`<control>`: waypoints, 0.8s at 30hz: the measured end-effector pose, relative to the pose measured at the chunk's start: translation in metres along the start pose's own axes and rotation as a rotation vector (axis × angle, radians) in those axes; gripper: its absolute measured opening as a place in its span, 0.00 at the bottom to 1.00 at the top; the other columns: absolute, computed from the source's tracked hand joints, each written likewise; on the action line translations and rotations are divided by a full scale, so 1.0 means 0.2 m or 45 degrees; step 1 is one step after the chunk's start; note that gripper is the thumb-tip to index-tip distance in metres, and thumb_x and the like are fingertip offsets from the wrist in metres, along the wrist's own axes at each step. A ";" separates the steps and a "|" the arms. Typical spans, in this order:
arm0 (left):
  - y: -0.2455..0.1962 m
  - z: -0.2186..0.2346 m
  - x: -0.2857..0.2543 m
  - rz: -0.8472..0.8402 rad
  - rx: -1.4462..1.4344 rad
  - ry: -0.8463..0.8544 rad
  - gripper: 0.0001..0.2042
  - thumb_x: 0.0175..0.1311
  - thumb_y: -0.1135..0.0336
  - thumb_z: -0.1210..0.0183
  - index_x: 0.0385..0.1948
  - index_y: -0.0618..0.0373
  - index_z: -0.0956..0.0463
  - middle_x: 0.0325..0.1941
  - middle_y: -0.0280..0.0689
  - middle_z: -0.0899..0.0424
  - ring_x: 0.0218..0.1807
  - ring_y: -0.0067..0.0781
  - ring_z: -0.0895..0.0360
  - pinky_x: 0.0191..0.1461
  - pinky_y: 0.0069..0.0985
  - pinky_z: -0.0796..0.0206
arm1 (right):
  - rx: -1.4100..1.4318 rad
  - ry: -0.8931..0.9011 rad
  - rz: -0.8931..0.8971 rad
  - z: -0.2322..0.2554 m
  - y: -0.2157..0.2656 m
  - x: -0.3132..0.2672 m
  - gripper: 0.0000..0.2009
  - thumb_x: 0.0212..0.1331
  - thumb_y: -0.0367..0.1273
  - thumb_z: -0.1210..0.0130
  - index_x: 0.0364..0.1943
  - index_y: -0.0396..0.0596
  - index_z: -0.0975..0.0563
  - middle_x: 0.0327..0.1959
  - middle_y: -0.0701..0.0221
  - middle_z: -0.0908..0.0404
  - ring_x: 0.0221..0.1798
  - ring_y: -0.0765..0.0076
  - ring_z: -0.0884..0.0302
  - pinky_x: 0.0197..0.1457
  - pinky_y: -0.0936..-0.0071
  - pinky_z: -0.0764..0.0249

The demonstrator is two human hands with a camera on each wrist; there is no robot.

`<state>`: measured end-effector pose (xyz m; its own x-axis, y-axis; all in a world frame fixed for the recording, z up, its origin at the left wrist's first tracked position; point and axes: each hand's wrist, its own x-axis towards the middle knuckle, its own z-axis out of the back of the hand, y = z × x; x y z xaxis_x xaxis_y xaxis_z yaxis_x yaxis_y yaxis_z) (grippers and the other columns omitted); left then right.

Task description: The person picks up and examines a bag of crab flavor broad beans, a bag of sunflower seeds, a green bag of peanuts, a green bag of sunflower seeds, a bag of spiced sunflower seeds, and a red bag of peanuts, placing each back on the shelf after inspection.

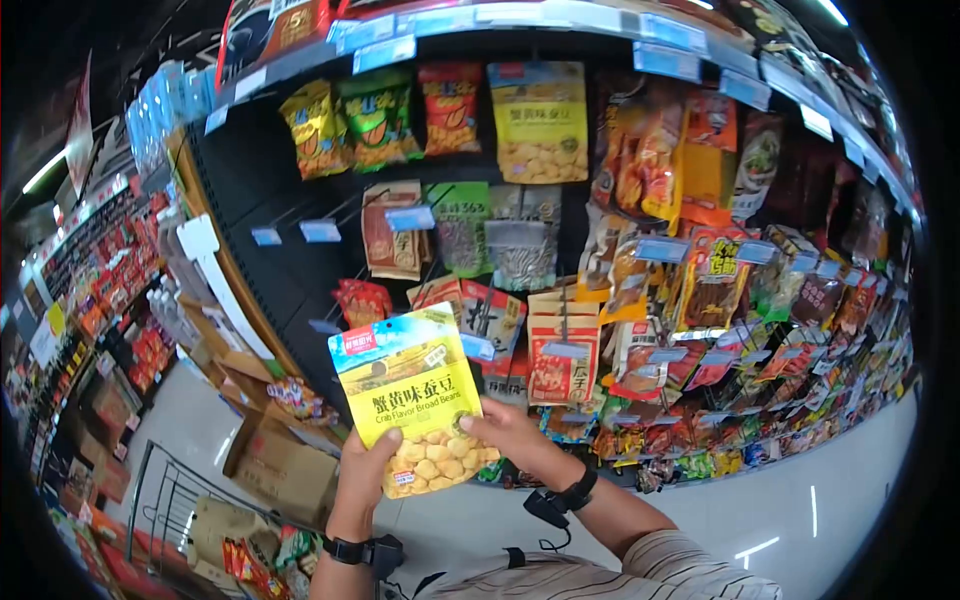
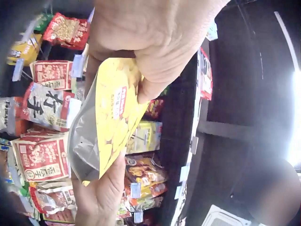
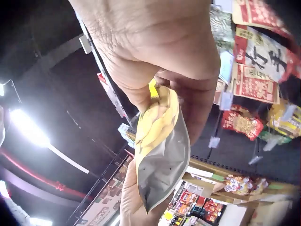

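A yellow and blue bag of crab flavor broad beans (image 1: 425,400) is held up in front of the person, its printed face toward the head camera and slightly tilted. The left hand (image 1: 368,462) grips its lower left edge, thumb on the front. At the lower right edge the right hand (image 1: 505,432) pinches it, thumb also on the front and fingers behind. Both wrist views show the bag's grey bottom fold, with the left hand (image 2: 141,37) and the right hand (image 3: 150,47) near the camera.
Hooks on the dark rack carry hanging snacks: a matching yellow bag (image 1: 540,125), small chip bags (image 1: 378,120), red and white melon seed packs (image 1: 562,350) and meat snacks (image 1: 712,280). Price tags (image 1: 410,218) stick out on hook ends. A wire cart (image 1: 150,500) with goods and a cardboard box (image 1: 285,465) stand lower left.
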<state>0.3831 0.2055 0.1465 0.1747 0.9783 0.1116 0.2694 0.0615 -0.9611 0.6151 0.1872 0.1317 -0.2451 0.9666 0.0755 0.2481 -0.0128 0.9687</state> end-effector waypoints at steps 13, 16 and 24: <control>-0.71 -0.66 0.55 -0.183 -0.028 0.614 0.18 0.72 0.62 0.47 0.56 0.66 0.29 0.52 0.39 0.20 0.49 0.25 0.20 0.50 0.25 0.26 | -0.402 -0.328 0.627 0.25 1.11 0.03 0.20 0.71 0.40 0.48 0.56 0.36 0.25 0.49 0.70 0.18 0.48 0.80 0.23 0.55 0.77 0.27; -0.83 -0.78 0.75 -0.267 -0.097 0.719 0.20 0.73 0.59 0.48 0.57 0.66 0.30 0.53 0.40 0.20 0.49 0.25 0.21 0.51 0.25 0.27 | -0.496 -0.380 0.710 0.32 1.25 0.10 0.20 0.72 0.40 0.52 0.54 0.35 0.25 0.49 0.68 0.18 0.48 0.79 0.23 0.53 0.77 0.28; -0.90 -0.94 1.08 -0.457 -0.141 0.757 0.21 0.74 0.57 0.48 0.57 0.67 0.30 0.53 0.39 0.21 0.49 0.24 0.21 0.51 0.22 0.28 | -0.527 -0.456 0.780 0.41 1.48 0.26 0.20 0.72 0.39 0.54 0.54 0.33 0.25 0.50 0.66 0.18 0.49 0.77 0.24 0.55 0.77 0.30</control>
<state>0.5514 0.3682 0.3909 0.5362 0.6253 0.5670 0.4970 0.3091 -0.8108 0.7520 0.2543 0.4023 0.1532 0.7799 0.6069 -0.1419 -0.5904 0.7945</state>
